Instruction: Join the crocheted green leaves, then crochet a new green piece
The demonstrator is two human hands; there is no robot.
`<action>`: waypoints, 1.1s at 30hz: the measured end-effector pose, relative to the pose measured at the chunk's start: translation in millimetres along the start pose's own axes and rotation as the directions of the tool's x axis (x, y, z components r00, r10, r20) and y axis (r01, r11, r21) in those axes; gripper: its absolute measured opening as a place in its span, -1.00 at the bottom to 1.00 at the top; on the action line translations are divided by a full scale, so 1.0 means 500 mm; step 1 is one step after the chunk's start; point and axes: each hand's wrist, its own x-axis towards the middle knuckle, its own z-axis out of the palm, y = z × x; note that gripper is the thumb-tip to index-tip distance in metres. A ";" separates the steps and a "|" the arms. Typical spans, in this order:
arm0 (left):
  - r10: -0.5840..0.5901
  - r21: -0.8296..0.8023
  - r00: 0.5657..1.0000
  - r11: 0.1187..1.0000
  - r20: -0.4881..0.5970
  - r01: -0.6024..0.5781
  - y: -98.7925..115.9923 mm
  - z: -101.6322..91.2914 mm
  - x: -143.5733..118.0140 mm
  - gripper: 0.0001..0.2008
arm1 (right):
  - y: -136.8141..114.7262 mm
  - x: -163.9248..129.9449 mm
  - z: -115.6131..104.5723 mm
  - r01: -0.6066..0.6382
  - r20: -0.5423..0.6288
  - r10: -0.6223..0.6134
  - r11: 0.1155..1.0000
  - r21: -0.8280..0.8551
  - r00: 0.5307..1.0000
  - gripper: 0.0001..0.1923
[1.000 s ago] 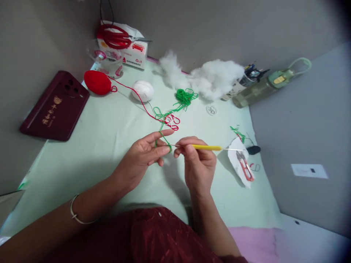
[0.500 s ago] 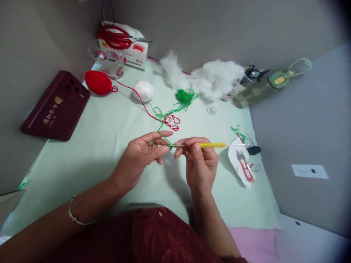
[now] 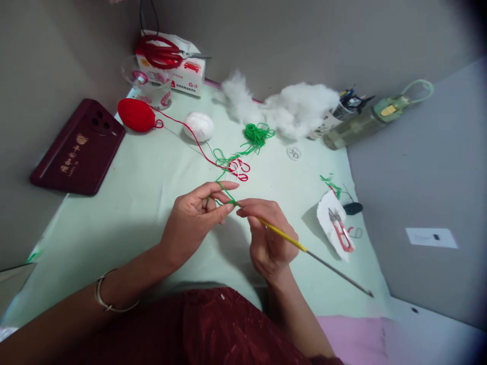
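Crochet stitch under way. Left hand [image 3: 192, 215] pinches green yarn [image 3: 224, 192] between thumb and fingers, above mat [image 3: 133, 203]. Right hand [image 3: 268, 235] pinches hook [image 3: 289, 239] near tip, shaft angled down-right. Next move likely needs steady yarn tension, small hook turn.

The table [image 3: 125, 203] is pale mint green. Green yarn [image 3: 222, 190] crosses the left hand [image 3: 194, 215]; the hook [image 3: 283, 235] in the right hand [image 3: 266, 238] has a yellow grip and a grey metal shaft. At 12 o'clock from the hands lie loops of red yarn [image 3: 239, 170] and a green tangle [image 3: 256, 134]. At 10 o'clock: a red ball [image 3: 136, 114], a white ball [image 3: 198, 125], a maroon phone [image 3: 78, 147] with gold lettering. White stuffing [image 3: 297, 109] is at 1 o'clock, red snips [image 3: 340, 230] on white paper at 3 o'clock.
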 end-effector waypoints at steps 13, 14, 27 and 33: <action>-0.219 -0.413 0.925 0.846 0.309 0.338 0.001 -0.001 0.002 -0.59 | -0.004 -0.024 0.009 0.025 -0.031 -0.033 0.975 -0.221 0.999 -0.67; -0.246 -0.434 0.915 0.820 0.320 0.373 0.002 -0.004 0.005 -0.61 | -0.004 -0.018 0.009 -0.037 -0.071 0.028 0.992 -0.122 0.997 -0.69; -0.139 -0.388 0.972 0.899 0.188 0.204 -0.005 0.003 -0.001 -0.68 | -0.001 -0.007 0.021 -0.252 -0.092 0.271 0.952 0.176 0.958 -0.75; -0.300 -0.512 0.902 0.747 0.310 0.424 -0.002 -0.005 0.013 -0.74 | 0.005 -0.005 0.011 -0.187 -0.127 0.198 0.978 0.093 0.972 -0.73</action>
